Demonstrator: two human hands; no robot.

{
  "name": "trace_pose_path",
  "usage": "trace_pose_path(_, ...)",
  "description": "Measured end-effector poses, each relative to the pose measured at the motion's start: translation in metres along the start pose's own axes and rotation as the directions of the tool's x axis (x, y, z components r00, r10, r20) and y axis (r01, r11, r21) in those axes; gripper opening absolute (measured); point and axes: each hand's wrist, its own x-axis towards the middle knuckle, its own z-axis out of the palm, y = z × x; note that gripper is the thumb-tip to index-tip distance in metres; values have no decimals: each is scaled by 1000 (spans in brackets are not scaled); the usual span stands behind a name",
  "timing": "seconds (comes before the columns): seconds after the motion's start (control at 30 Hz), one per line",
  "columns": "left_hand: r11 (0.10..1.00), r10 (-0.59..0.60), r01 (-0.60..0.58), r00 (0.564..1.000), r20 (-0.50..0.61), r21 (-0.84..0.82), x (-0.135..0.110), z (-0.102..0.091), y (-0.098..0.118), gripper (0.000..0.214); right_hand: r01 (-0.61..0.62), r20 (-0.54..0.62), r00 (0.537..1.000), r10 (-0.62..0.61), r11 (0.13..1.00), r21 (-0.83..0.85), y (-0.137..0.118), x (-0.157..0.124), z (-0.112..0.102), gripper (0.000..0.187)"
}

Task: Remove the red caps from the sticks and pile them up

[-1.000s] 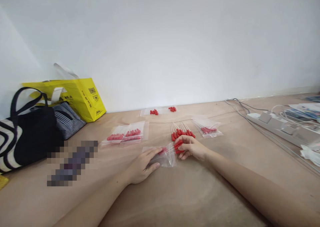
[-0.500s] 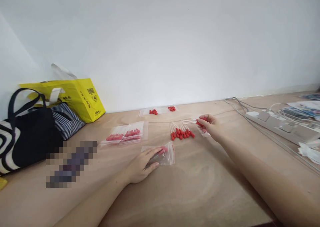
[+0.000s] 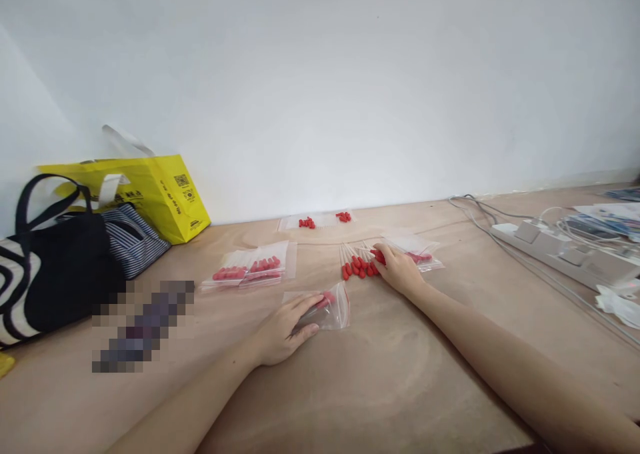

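Note:
On the tabletop, my left hand (image 3: 285,331) lies over a clear zip-lock bag (image 3: 334,314), fingers on top and thumb along its near side; something red shows inside. My right hand (image 3: 400,271) reaches to the right end of a fanned row of white sticks with red tips (image 3: 356,266). Its fingertips close around some red tips there; how many is hidden. Just behind that hand lies another clear bag (image 3: 413,244) with red tips inside. A stack of filled zip-lock bags (image 3: 257,267) rests left of the row.
Near the wall, one more clear bag (image 3: 323,221) has two clusters of red tips. A yellow paper bag (image 3: 175,204) and a black bag (image 3: 65,277) stand on the left. To the right are a power strip (image 3: 565,251), cables and papers.
My right hand has moved left with red-tipped sticks, from over the right-hand bag to the row's right end, uncovering that bag. My left hand has stayed on its bag.

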Motion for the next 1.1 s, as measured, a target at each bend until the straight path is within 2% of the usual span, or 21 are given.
trace_pose_path(0.17,1000,17,-17,1000,-3,1,0,0,0,45,19,63,998,-23,998,59,2,-2,-3,29)
trace_pose_path(0.37,1000,13,-13,1000,2,0,0,1,-1,45,49,-15,999,-46,956,289,8,-6,-4,38)
trace_pose_path(0.5,1000,8,-8,1000,12,9,1,-1,1,45,2,-94,995,29,947,323,9,-4,-8,34)
trace_pose_path(0.57,1000,9,-9,1000,9,9,1,-1,1,45,-49,-142,984,106,933,358,2,-4,-13,26)
trace_pose_path(0.63,1000,16,-16,1000,0,-3,1,0,0,46,-55,-142,982,121,915,400,-12,-6,-20,20)
trace_pose_path(0.7,1000,17,-17,1000,-14,-23,0,1,-1,48,14,-38,999,4,894,449,-30,-10,-26,16)
trace_pose_path(0.77,999,8,-9,1000,-26,-37,-1,3,-2,49,94,91,983,-160,861,501,-48,-16,-30,14)
trace_pose_path(0.83,999,-8,6,999,-31,-41,-2,3,-3,49,102,171,959,-224,841,531,-63,-21,-31,14)
trace_pose_path(0.97,999,-22,21,999,-25,-44,-1,2,-1,45,51,253,945,-208,856,515,-78,-24,-24,22)
trace_pose_path(1.1,998,-27,26,999,-20,-51,0,2,0,44,37,317,935,-159,932,360,-84,-24,-16,21)
